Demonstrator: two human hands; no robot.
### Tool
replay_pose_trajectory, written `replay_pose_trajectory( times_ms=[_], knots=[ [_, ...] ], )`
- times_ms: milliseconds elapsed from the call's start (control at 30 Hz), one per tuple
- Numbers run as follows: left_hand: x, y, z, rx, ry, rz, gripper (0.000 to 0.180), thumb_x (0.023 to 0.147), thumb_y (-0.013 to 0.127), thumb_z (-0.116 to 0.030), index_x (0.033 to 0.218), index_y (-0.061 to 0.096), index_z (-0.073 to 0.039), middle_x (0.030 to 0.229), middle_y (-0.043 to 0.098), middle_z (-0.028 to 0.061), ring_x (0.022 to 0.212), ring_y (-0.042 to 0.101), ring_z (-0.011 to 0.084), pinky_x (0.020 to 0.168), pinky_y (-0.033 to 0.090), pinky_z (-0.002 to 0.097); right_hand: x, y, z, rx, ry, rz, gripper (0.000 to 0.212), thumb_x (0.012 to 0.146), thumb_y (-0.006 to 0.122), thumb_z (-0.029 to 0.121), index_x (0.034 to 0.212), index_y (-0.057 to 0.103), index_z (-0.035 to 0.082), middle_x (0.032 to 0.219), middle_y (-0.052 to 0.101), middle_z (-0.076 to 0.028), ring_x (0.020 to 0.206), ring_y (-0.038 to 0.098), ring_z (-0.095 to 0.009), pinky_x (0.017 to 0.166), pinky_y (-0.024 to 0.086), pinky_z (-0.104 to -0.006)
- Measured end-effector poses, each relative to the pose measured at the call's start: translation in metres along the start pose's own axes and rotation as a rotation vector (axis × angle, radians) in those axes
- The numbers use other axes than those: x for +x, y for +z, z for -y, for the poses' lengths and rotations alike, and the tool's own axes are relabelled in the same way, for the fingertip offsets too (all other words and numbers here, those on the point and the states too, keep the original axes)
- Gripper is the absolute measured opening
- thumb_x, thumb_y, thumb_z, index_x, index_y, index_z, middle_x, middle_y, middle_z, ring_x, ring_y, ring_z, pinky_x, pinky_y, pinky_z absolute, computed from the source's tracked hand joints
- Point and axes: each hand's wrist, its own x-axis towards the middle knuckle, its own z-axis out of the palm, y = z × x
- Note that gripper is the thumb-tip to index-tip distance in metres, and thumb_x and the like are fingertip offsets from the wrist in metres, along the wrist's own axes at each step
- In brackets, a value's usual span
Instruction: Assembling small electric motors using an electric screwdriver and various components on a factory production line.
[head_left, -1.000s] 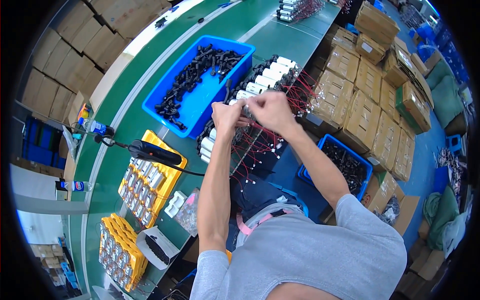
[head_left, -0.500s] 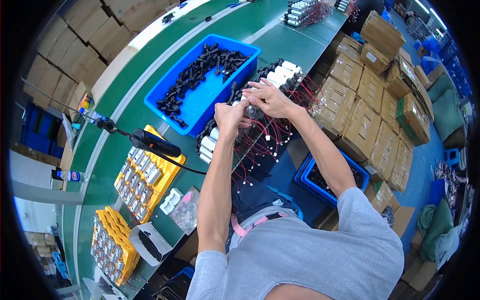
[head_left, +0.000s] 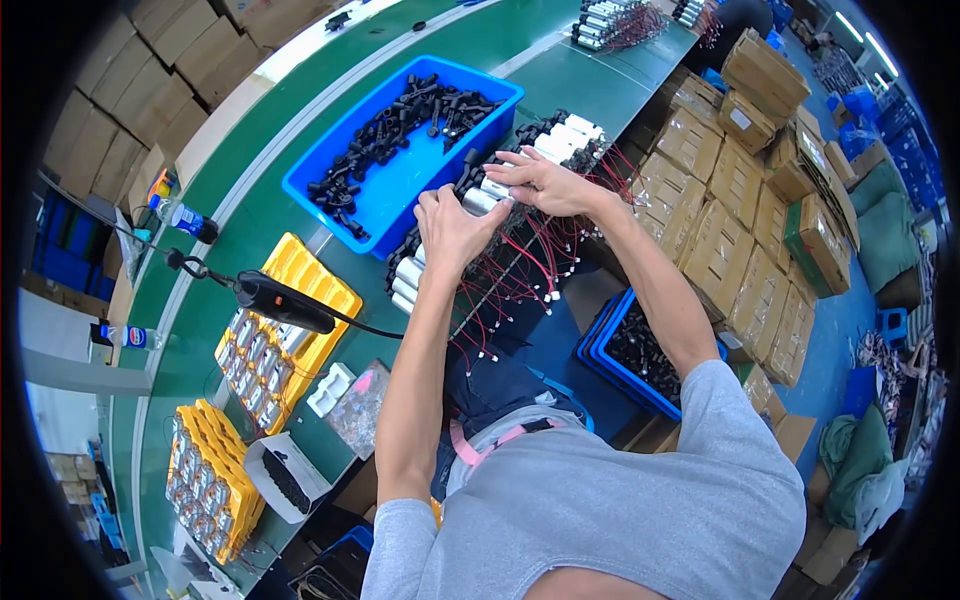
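Observation:
A row of white cylinders (head_left: 560, 140) with black end fittings and red wires lies along the table's near edge. My left hand (head_left: 455, 232) is closed around a silvery-white cylinder (head_left: 480, 201) in this row, thumb on one side and fingers on the other. From the right, my right hand (head_left: 550, 186) bends over the same cylinder, its fingertips pressed at the far end. The palm hides part of that grip. Red wires with small white connectors (head_left: 547, 296) hang over the edge below my hands. Just beyond, a blue bin (head_left: 388, 190) holds many black plastic fittings.
Yellow trays (head_left: 335, 300) of metal parts stand at the left, near a white box (head_left: 285, 478) and a clear plastic bag (head_left: 360, 412). A black cabled device (head_left: 285, 302) hangs over them. Stacked blue crates (head_left: 645, 385) and cardboard boxes (head_left: 715, 225) are at the right.
My left hand has shifted slightly left and its thumb and fingers have spread wider, showing more of the cylinder. My right hand has moved slightly right. The whole view has shifted a little.

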Motion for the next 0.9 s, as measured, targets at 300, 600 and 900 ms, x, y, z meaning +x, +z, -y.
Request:
replay_pose_trajectory(
  times_ms=[300, 600, 900],
  knots=[
    [0.022, -0.021, -0.019, 0.032, -0.041, 0.364, 0.072, 0.063, 0.07, -0.057, 0.092, 0.061, 0.009, 0.093, 0.064, 0.0224, 0.095, 0.053, 0.0372, 0.084, 0.043, 0.0435, -0.009, 0.006, -0.006, -0.034, 0.039, -0.067, 0.045, 0.089, 0.049, 0.002, 0.132, 0.051, 0.012, 0.141, 0.046, -0.003, 0.139, 0.026, -0.024, 0.115, 0.007, -0.0499],
    [0.006, -0.018, -0.002, 0.055, 0.089, 0.167, 0.071, 0.069, 0.065, -0.06, 0.093, 0.061, 0.007, 0.092, 0.065, 0.023, 0.097, 0.057, 0.0379, 0.084, 0.044, 0.0447, 0.0, 0.012, -0.005, -0.018, -0.049, -0.095, 0.042, 0.088, 0.048, 0.002, 0.129, 0.054, 0.01, 0.139, 0.047, -0.005, 0.138, 0.028, -0.027, 0.114, 0.013, -0.0454],
    [-0.149, -0.16, 0.019, -0.524, 0.452, -0.056, 0.011, 0.069, 0.072, -0.012, 0.074, 0.065, -0.005, 0.064, 0.06, 0.0089, 0.058, 0.059, 0.0249, 0.056, 0.048, 0.0361, 0.043, -0.038, 0.056, 0.023, -0.102, -0.347, 0.037, 0.088, 0.058, 0.01, 0.124, 0.057, 0.004, 0.125, 0.058, -0.012, 0.119, 0.052, -0.025, 0.101, 0.038, -0.0364]
  ],
)
